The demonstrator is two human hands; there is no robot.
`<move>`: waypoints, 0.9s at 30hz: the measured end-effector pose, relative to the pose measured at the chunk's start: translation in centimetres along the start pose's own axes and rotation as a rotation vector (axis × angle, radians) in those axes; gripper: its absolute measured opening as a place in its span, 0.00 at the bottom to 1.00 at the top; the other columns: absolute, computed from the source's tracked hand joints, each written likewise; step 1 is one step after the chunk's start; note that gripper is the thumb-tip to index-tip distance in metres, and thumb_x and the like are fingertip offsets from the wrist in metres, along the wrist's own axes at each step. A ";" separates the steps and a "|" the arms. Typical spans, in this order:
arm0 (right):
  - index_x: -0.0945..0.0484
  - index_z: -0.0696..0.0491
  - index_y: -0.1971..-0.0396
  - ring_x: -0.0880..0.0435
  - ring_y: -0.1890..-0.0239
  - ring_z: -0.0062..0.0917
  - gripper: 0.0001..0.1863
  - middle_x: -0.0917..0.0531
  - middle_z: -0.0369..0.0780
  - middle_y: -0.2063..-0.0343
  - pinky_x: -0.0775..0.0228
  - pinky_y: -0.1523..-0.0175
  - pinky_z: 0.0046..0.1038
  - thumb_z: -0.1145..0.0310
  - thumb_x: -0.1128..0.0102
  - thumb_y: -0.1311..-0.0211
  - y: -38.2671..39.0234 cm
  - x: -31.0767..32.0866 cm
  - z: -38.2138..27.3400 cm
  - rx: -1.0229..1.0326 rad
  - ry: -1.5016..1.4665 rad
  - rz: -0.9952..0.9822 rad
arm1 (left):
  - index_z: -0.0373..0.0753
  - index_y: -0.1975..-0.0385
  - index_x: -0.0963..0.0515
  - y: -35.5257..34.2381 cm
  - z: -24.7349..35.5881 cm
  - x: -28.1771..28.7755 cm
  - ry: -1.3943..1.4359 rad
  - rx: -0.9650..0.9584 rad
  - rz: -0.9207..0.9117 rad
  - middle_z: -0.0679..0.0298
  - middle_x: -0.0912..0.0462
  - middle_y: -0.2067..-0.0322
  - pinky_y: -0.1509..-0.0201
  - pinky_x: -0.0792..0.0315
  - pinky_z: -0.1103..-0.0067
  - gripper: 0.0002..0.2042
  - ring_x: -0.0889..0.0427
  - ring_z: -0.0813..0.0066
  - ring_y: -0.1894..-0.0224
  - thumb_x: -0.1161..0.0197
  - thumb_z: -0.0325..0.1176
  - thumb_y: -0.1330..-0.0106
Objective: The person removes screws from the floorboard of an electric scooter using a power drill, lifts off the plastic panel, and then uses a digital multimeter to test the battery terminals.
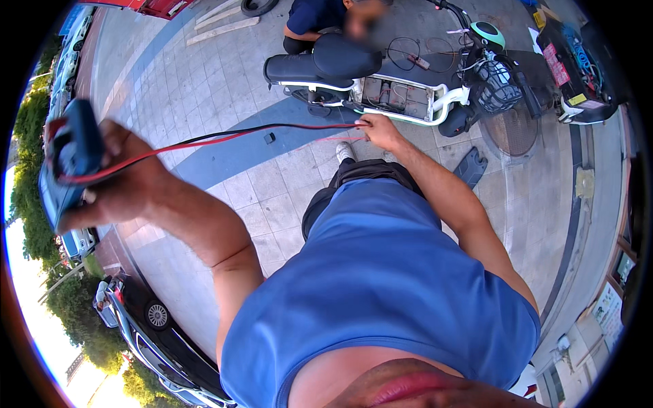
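Wrapped around a dark blue, boxy plastic device (pixel 83 136) is the left hand (pixel 126 180), way over left, and some long, thin red-and-black insulated wires (pixel 224 134) are pinched by the right hand (pixel 381 131). Looks like the wires are being stretched out on the near side of a white-framed, black-seated scooter (pixel 398 98); next, they'd need to be kept untangled, tbh.

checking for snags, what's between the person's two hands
The head view shows a red wire and a black wire stretching from the left hand to the right hand.
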State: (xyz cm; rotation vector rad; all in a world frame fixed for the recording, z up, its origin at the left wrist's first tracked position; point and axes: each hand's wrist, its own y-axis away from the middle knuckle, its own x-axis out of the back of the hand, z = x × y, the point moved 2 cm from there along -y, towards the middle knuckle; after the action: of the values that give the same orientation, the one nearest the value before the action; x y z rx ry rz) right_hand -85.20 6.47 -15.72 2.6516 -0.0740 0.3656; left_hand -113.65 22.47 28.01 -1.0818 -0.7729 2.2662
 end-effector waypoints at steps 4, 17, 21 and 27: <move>0.16 0.57 0.65 0.17 0.70 0.37 0.15 0.16 0.46 0.73 0.28 0.62 0.37 0.59 0.35 0.35 -0.1 1.5 9.8 0.096 0.108 0.202 | 0.38 0.61 0.24 0.9 6.6 2.9 -0.269 -0.256 0.318 0.62 0.20 0.71 0.74 0.42 0.78 0.42 0.35 0.77 0.80 0.59 0.79 0.38; 0.16 0.50 0.68 0.16 0.59 0.41 0.12 0.16 0.42 0.68 0.25 0.55 0.41 0.56 0.35 0.37 -5.7 8.6 21.9 0.076 0.734 0.320 | 0.40 0.65 0.21 10.2 4.6 14.4 -0.496 -0.340 0.622 0.72 0.21 0.73 0.81 0.51 0.83 0.32 0.38 0.83 0.83 0.58 0.67 0.30; 0.17 0.52 0.67 0.17 0.59 0.41 0.15 0.16 0.41 0.65 0.25 0.56 0.42 0.54 0.37 0.35 -9.2 13.0 31.7 -0.105 0.840 0.407 | 0.40 0.67 0.21 15.6 -1.5 22.6 -0.478 -0.323 0.721 0.73 0.23 0.77 0.82 0.50 0.84 0.29 0.38 0.83 0.85 0.58 0.61 0.27; 0.17 0.52 0.53 0.19 0.58 0.42 0.19 0.24 0.48 0.58 0.26 0.50 0.39 0.53 0.41 0.31 -19.0 13.2 39.3 0.096 0.598 0.568 | 0.44 0.81 0.27 29.6 -8.4 31.2 -0.434 -0.046 0.611 0.74 0.34 0.87 0.82 0.49 0.85 0.11 0.40 0.84 0.86 0.38 0.41 0.41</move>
State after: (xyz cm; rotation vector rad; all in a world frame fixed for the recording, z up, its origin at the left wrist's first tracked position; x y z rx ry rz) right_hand -60.72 5.85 -54.18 2.4510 -0.6294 1.3488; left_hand -129.97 24.02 -12.61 -0.9421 -0.7246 3.0837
